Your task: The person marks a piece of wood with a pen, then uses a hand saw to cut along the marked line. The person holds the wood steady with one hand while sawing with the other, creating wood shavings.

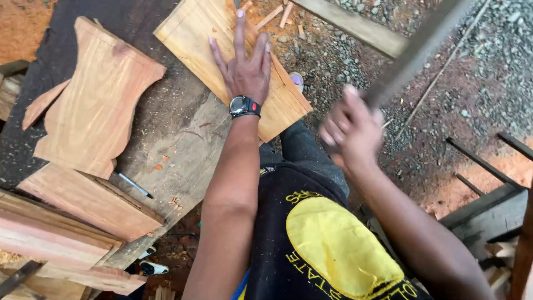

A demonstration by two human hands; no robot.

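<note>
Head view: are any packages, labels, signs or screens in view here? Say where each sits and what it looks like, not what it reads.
Wristwatch face: on the left wrist, below the left hand pressed flat on a pale board; round, dark, black strap with a red accent.
Shirt print: on the person's dark shirt, bottom centre; a yellow rounded patch ringed with yellow lettering.
No packages or signs show.
</note>
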